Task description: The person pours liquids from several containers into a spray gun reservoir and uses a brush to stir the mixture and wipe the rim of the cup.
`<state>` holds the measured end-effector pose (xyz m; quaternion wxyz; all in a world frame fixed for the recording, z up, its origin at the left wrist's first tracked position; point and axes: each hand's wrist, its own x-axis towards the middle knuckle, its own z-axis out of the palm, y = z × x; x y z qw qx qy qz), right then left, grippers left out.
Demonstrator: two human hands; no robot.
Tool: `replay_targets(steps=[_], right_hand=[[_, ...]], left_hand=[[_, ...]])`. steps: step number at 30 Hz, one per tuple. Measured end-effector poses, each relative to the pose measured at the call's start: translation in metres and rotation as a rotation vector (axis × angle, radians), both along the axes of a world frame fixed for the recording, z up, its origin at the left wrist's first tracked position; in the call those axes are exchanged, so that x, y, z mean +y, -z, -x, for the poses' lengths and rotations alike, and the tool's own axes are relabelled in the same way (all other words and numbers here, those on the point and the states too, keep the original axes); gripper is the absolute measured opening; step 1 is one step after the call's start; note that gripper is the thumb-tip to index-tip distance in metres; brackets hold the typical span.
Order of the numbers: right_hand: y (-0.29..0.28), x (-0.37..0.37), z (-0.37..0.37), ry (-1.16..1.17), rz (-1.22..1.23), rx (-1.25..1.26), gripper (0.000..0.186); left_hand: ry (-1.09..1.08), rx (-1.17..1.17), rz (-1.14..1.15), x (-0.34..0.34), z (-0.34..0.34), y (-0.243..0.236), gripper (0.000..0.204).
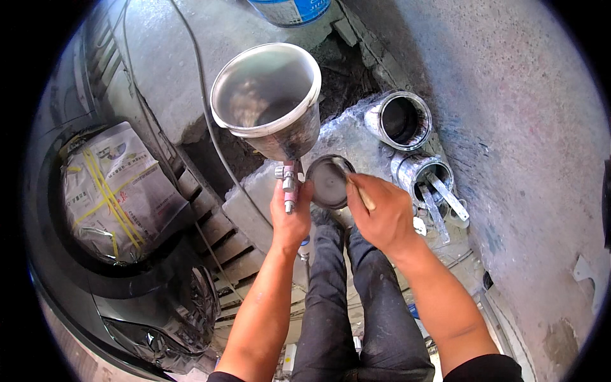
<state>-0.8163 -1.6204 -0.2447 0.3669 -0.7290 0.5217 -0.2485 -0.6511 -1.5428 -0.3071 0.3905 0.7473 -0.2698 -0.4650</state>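
My left hand (291,213) is closed around a spray gun (289,184) with a reddish body and silver knobs. A large round cup (266,102) with a pale rim sits on top of the gun, its mouth uncovered and its inside stained grey. Between my hands is a dark round lid (330,184), inner face up. My right hand (384,213) grips a brush (365,197) by its wooden handle, its head at the lid's upper right edge. Which hand supports the lid I cannot tell.
Two paint-smeared cans (425,122) stand at the right by the wall (528,159); the nearer holds flat stirring sticks (449,196). A blue bucket (289,11) is at the far edge. A hose (202,95) crosses the floor. Left is a black car (57,254) with a taped covering sheet (118,191).
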Motion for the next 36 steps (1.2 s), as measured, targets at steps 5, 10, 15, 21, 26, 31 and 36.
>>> replay_targets(steps=[5,10,15,21,26,31,36], right_hand=[[-0.007,0.001,-0.01,0.369,-0.705,-0.503,0.023],[-0.021,0.005,0.011,0.309,-0.996,-0.476,0.022],[-0.028,-0.019,0.031,-0.196,-0.44,0.018,0.014],[-0.018,-0.034,0.013,-0.283,0.028,0.102,0.015],[-0.011,-0.035,0.014,-0.477,0.137,-0.054,0.016],[-0.014,-0.053,0.024,-0.502,0.054,0.124,0.014],[-0.024,-0.049,0.023,-0.435,-0.407,0.161,0.014]], left_hand=[[-0.021,0.102,0.006,-0.002,-0.004,0.0,0.015],[0.013,0.097,-0.076,-0.004,-0.013,-0.004,0.011],[0.003,0.08,0.015,0.006,-0.012,0.003,0.013],[0.034,0.08,0.004,0.002,-0.004,0.01,0.013],[0.028,0.073,0.001,-0.007,-0.005,0.001,0.014],[0.05,0.041,-0.039,0.004,-0.011,0.011,0.016],[0.02,0.056,0.063,0.008,-0.006,0.016,0.015]])
